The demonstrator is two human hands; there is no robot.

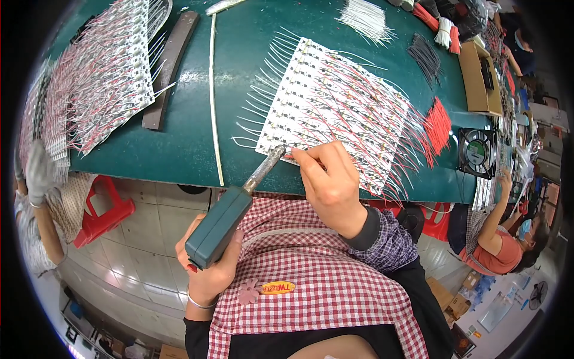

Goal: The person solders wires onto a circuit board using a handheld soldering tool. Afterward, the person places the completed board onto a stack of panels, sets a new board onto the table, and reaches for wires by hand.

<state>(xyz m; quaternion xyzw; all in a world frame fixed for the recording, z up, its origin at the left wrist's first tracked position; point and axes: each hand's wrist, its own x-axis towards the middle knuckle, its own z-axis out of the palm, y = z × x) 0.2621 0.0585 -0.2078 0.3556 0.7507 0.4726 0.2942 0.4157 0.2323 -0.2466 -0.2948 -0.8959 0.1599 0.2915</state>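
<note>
Across white board (286, 106), thin red wires (359, 107)

The left hand (210, 276) is held toward half past seven from the centre, its fingers curled into a closed grip; the left forearm (198, 336) is angled in from seven o'clock. The right hand (332, 186) is set close to centre, toward three o'clock, its back turned upward, its thumb and forefinger pinched and pointed toward eleven; the right forearm (385, 244) is extended from four o'clock.
</note>
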